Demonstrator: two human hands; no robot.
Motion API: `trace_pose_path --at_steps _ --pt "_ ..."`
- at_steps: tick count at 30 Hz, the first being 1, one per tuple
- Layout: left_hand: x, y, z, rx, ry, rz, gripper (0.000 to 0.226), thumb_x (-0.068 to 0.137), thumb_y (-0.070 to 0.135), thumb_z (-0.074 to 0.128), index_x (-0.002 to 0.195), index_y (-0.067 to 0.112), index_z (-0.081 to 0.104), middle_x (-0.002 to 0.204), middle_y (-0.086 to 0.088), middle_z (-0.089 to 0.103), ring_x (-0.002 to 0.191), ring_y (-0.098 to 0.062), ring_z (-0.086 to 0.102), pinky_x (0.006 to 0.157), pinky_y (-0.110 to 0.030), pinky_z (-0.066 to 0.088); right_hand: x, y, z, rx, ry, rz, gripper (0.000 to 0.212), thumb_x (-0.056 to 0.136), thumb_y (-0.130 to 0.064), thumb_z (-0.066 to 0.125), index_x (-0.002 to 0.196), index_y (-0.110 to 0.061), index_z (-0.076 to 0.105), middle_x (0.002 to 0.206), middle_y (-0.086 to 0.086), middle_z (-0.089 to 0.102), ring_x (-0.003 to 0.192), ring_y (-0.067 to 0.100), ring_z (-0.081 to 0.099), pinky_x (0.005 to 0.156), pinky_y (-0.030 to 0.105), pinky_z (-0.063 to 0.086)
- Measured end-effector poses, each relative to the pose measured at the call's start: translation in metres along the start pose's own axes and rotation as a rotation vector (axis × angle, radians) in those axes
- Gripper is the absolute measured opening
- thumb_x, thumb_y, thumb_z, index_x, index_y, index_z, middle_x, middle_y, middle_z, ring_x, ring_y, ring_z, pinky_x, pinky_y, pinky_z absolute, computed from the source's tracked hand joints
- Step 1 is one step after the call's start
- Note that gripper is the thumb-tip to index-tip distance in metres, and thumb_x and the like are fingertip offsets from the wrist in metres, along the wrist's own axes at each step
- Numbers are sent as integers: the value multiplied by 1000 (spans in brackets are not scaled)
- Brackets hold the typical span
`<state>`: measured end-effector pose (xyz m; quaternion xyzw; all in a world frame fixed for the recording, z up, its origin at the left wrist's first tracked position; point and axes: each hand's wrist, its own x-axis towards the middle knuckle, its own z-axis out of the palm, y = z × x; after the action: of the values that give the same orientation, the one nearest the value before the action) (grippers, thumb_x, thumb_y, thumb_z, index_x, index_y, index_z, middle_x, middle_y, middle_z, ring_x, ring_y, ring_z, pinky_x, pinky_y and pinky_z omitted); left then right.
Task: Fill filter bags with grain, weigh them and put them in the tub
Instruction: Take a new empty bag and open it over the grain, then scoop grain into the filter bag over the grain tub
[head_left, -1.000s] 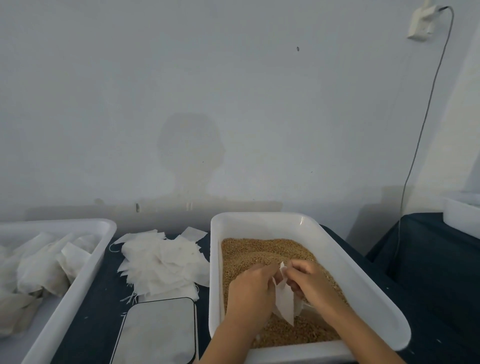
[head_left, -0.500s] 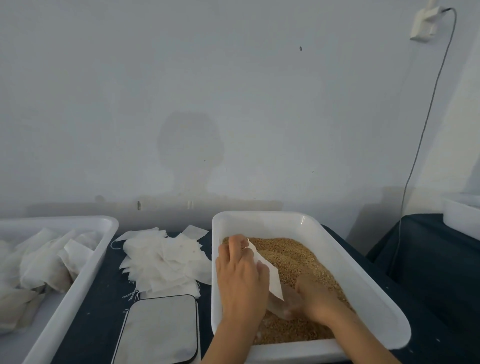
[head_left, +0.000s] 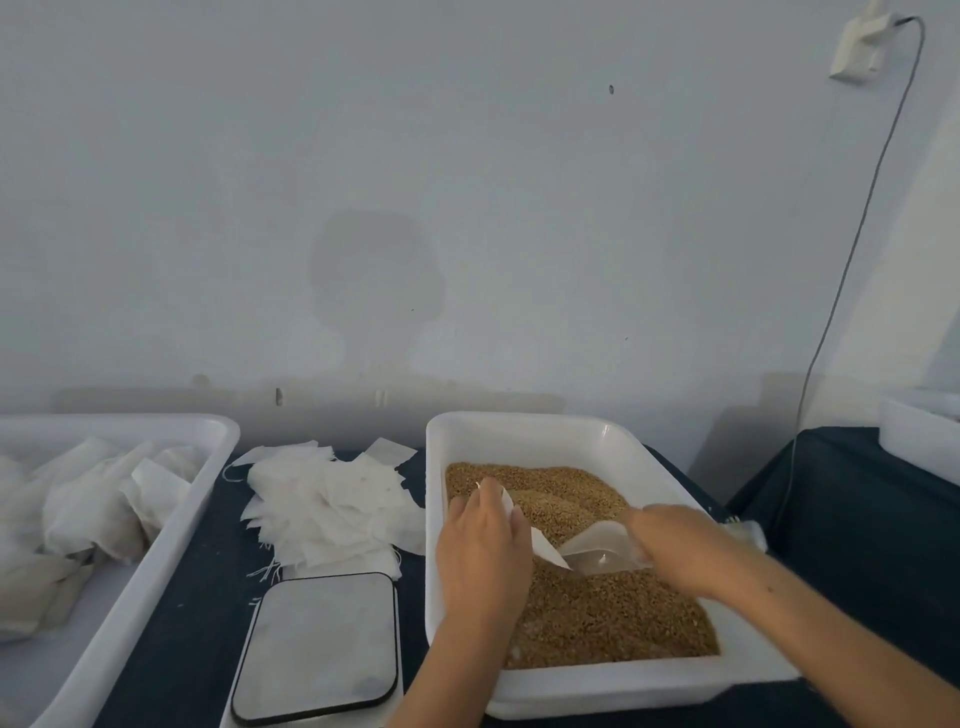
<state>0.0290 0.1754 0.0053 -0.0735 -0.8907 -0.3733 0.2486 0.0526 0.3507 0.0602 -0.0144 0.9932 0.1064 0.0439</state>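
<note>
left hand (head_left: 480, 551) pinches filter bag (head_left: 540, 543) | right hand (head_left: 675, 545) grips scoop (head_left: 597, 545) | no legible writing

A thin white paper filter bag (head_left: 540, 545) is held tilted over golden-brown grain (head_left: 597, 613) filling a white rectangular plastic tub (head_left: 524, 431).

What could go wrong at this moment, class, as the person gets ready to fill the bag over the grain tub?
1. The left hand pinches the filter bag by one edge only; its mouth may sag, so grain misses it.
2. The right hand holds the clear scoop tilted above the grain; an overfull scoop could spill past the bag.
3. The scale sits close beside the grain tub; stray grain landing there might skew readings.
</note>
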Motion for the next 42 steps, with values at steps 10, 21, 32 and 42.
trace_pose_path --at_steps 10,21,32,42 --pt "2 0 0 8 -35 -54 7 97 30 39 93 24 39 76 13 40 76 -8 37 60 -23 24 4 49 -19 414 -397 -153 9 101 -23 38 98 -18 45 95 -4 47 78 9 46 74 23 45" --pt "1 -2 1 21 -68 -70 11 97 30 40 102 22 46 77 14 41 78 -8 38 59 -23 25 15 44 -13 677 -387 -130 16 91 -20 59 102 -17 47 89 -5 50 62 2 53 61 17 46" --pt "0 -4 2 85 -164 -51 28 98 34 42 124 28 45 100 9 61 88 -8 40 67 -22 31 -2 53 -64 111 -406 -8 14 93 -27 49 104 -23 42 74 -5 59 54 9 45 48 19 36" --pt "-2 -1 0 85 -116 -63 21 100 29 31 109 21 48 76 12 42 77 -7 37 62 -20 26 2 37 -53 -531 -318 -13 21 86 -15 48 65 -17 47 65 -4 45 54 10 39 51 22 27"
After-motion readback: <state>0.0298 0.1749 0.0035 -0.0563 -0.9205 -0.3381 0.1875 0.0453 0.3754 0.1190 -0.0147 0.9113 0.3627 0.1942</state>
